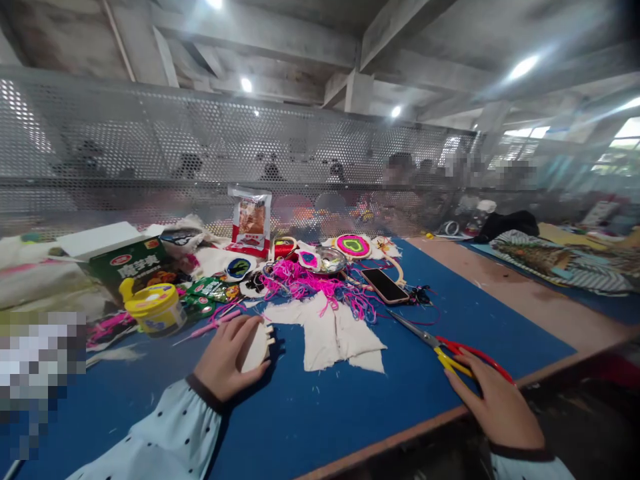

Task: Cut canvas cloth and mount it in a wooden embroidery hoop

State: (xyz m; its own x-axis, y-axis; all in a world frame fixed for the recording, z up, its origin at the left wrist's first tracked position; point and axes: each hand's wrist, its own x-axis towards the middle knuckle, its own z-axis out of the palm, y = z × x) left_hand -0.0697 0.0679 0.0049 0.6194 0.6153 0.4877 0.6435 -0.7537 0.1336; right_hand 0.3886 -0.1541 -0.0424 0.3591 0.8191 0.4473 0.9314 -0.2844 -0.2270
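Observation:
My left hand is closed around a small pale round piece that looks like a hoop with white cloth, with short tabs at its right edge. A pink-handled punch needle lies just beyond that hand. Near the table's front edge, my right hand grips the red and yellow handles of a pair of scissors. Their blades look shut and point away to the left. Between my hands lie white cloth scraps. Behind them is a tangle of pink yarn.
A yellow tub and a green box stand at the left. A phone lies right of the yarn, near a metal bowl and a colourful hoop. Perforated metal panels border the table's back; folded fabric lies farther right.

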